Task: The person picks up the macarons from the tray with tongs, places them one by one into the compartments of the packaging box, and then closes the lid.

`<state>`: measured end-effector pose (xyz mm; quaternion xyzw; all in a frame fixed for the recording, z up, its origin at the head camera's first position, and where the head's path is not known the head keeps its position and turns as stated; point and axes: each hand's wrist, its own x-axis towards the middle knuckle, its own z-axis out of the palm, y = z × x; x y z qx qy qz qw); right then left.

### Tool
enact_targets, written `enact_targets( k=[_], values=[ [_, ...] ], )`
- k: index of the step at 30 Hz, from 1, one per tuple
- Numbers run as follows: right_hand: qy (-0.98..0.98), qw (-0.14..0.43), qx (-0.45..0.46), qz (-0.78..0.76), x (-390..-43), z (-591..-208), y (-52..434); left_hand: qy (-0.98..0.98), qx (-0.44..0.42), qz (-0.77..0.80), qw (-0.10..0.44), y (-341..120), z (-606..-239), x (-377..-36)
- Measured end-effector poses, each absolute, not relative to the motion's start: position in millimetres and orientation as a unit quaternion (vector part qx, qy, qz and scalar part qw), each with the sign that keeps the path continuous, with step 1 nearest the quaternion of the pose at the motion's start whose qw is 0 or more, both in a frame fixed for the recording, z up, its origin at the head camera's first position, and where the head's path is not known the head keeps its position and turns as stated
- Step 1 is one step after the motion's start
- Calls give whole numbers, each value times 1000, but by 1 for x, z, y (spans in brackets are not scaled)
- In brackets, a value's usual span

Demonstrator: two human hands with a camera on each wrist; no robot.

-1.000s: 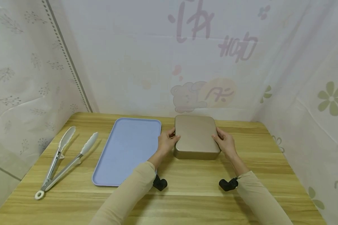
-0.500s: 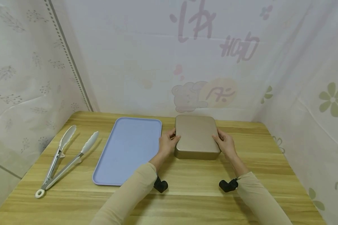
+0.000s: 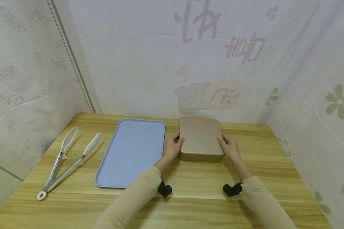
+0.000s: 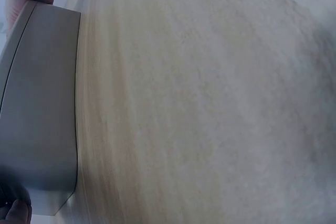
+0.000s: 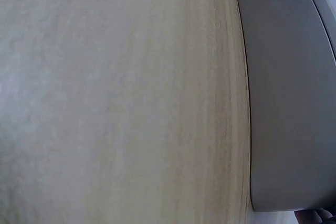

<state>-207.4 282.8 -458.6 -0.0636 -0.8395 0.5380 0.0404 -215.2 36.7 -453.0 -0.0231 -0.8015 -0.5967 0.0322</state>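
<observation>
A bronze-coloured square box (image 3: 201, 135) with rounded corners lies flat on the wooden table, right of the middle in the head view. Along its left side my left hand (image 3: 171, 148) grips it, thumb on the top edge and fingers against the side wall. My right hand (image 3: 230, 148) holds the opposite side the same way. Both wrist views show the front wall of the box (image 4: 39, 98), which reaches down to the tabletop; a thin seam runs near its top edge in the left one. Whatever the box contains is hidden.
Left of the box lies a light blue rectangular tray (image 3: 133, 152), partly covered by my left forearm. Farther left, spread-apart tongs (image 3: 66, 163) with white tips rest on the wooden table (image 3: 197, 184). Printed cloth hangs (image 3: 137, 63) behind and at both sides.
The head view has shifted very slightly. Both hands keep their grip on the box, and it shows no clear movement on the table.
</observation>
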Motion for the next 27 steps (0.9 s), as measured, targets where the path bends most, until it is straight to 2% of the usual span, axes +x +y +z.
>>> enact_targets(
  k=[11, 19, 27],
  values=[
    [-834, 50, -80, 543, -206, -460, 282, -809, -48, -580, 75, 41, -456, -210],
    [-829, -1, -80, 553, -205, -457, 282, -806, -55, -583, 86, 45, -461, -209],
    [-814, -8, -88, 574, -206, -461, 285, -807, -38, -582, 92, 45, -461, -209]
  ],
)
